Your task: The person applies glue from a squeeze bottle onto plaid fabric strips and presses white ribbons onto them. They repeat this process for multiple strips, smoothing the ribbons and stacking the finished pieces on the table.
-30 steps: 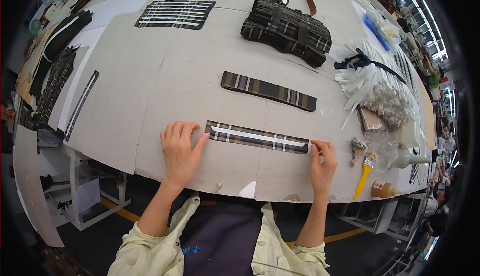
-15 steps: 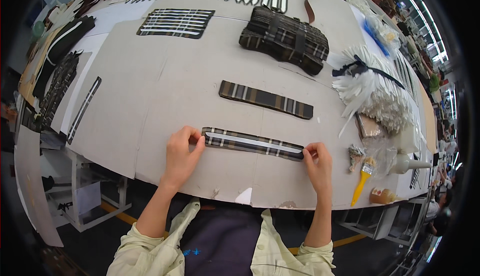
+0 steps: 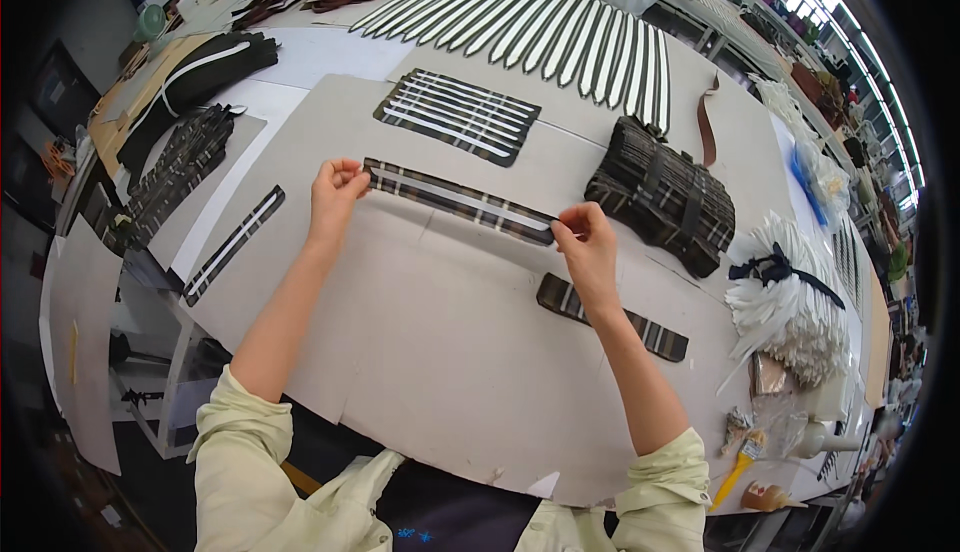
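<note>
A plaid fabric strip (image 3: 460, 202) with a white band along its middle is stretched between my two hands, lifted off the table. My left hand (image 3: 337, 197) pinches its left end and my right hand (image 3: 588, 244) pinches the right end. Just beyond it lies a group of similar plaid strips (image 3: 460, 115) with white bands, set side by side. Partly behind my right forearm, a plain plaid strip (image 3: 650, 335) rests on the table. To the left, a single narrow banded strip (image 3: 235, 245) lies at a slant.
A strapped bundle of plaid pieces (image 3: 664, 192) sits at right, near a tied bunch of white strips (image 3: 790, 307). Pointed white-banded pieces (image 3: 540, 37) fan along the far side. A yellow brush (image 3: 738, 467) and a glue bottle (image 3: 768, 497) stand near the right front edge.
Both hands have raised the strip from the table and carried it farther away, toward the group of banded strips. The view has shifted too.
</note>
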A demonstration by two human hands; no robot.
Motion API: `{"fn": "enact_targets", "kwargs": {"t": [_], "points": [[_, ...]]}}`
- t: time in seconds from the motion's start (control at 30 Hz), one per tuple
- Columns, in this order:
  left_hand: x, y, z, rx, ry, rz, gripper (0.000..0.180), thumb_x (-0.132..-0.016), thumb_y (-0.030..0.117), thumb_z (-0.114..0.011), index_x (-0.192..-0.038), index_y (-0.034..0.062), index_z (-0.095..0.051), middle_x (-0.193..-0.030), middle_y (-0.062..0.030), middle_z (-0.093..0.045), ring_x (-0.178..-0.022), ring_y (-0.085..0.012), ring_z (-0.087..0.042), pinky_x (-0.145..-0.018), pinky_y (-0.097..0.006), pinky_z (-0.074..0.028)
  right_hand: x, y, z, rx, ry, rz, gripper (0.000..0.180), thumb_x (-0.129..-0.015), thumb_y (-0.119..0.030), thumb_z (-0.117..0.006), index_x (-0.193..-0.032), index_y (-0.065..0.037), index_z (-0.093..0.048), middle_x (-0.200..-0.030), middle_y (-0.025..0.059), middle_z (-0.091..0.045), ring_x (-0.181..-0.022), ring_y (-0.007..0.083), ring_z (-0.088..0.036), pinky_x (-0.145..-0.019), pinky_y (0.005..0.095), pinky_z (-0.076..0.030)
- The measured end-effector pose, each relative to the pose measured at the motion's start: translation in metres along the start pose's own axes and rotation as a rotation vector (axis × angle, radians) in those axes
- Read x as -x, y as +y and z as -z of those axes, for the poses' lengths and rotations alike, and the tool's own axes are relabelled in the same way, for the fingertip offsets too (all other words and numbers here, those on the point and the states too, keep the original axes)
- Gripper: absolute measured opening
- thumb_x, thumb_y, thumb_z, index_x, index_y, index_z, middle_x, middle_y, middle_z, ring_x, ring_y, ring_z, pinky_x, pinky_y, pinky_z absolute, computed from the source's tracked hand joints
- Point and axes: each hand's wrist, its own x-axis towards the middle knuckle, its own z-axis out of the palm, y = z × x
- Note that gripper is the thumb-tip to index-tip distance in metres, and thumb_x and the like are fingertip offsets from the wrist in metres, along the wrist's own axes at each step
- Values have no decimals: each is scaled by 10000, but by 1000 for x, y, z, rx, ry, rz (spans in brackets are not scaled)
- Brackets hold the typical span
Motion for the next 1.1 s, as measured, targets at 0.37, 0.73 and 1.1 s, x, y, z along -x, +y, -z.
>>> {"fn": "enact_targets", "kwargs": {"t": [0.37, 0.73, 1.1], "points": [[-149, -50, -5, -429, 210, -198, 253, -846, 135, -724, -1076, 88, -631, -886, -41, -711, -809, -154, -679, -741, -311, -531, -99, 30, -99, 133, 125, 76, 84, -834, -16, -672, -875, -8, -600, -770, 81, -655, -713, 177, -627, -697, 319, -507], [-152, -58, -14, -676, 275, -198, 229, -852, 217, -724, -1053, 134, -653, -868, 4, -722, -803, -175, -692, -743, -349, -522, -104, 38, -104, 275, 114, 103, 83, -819, -18, -664, -879, -22, -606, -766, 99, -652, -708, 239, -634, -689, 371, -500], [-149, -56, -21, -743, 278, -248, 235, -841, 203, -744, -1042, 133, -643, -828, 0, -702, -771, -196, -681, -716, -379, -514, -104, 43, -103, 377, 82, 156, 113, -816, 23, -638, -917, -14, -601, -927, 124, -621, -790, 279, -631, -737, 394, -504]]}}
